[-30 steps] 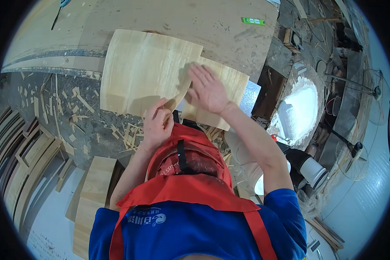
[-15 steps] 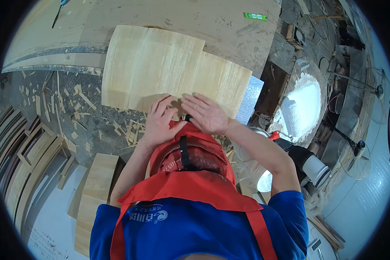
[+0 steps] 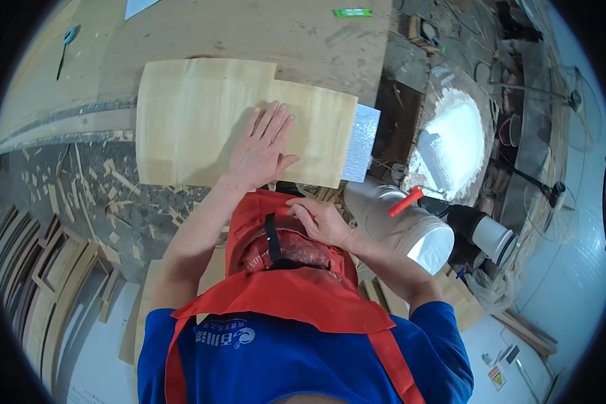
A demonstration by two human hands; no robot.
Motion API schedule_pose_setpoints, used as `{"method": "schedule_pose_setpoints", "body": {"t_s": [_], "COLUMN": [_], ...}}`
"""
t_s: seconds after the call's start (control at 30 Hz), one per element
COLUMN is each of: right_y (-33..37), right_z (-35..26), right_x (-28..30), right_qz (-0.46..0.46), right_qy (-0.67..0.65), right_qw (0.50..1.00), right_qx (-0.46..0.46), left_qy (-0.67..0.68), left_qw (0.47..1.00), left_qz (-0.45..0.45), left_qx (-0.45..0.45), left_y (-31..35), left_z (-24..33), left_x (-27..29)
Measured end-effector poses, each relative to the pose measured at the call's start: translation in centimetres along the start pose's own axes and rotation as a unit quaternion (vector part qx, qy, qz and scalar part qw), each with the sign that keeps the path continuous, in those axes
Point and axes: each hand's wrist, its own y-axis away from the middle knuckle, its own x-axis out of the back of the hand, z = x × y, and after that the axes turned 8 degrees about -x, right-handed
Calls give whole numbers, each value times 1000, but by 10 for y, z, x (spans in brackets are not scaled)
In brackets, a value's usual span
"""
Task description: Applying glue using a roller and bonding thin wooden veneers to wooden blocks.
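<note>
Two pale panels, one flat palm

From my remote seat, I saw two pale wood panels lying side by side on the worktable. The left panel reached farther toward the far side than the right panel, so their far edges made a step. Both seemed to jut past the worktable's near edge. A silvery sheet showed beyond the right panel's right edge.

The left hand lay spread on the wood around the join, fingers long and pointing to the far side, thumb out to the right. I judged that contact right for steadying: a broad palm spread its weight, where fingertips alone might have tipped a thin edge. Light, even pressure on both sides of the join would have served best. I could not tell whether the edges met or overlapped beneath that hand, so lifting it to check looked wise.

The right hand, fingers partly bent, hung near the red apron; I could not tell whether it held anything. To my mind, a second palm on the right panel would have guarded against sideways slip.
</note>
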Motion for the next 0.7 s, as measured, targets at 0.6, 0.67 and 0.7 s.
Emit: {"method": "schedule_pose_setpoints", "body": {"t_s": [0.6, 0.67, 0.7], "right_y": [114, 120, 123], "right_z": [82, 86, 88], "right_x": [13, 13, 13], "right_qz": [158, 161, 162], "right_qy": [-83, -117, -118], "right_qw": [965, 957, 957], "right_qx": [-194, -209, -208], "left_qy": [-117, -127, -132], "left_qw": [986, 985, 985], "left_qz": [-67, -58, -55], "left_qx": [-102, -100, -100], "left_y": [-99, -116, -118], "left_z": [52, 53, 55], "left_x": [-53, -55, -55]}}
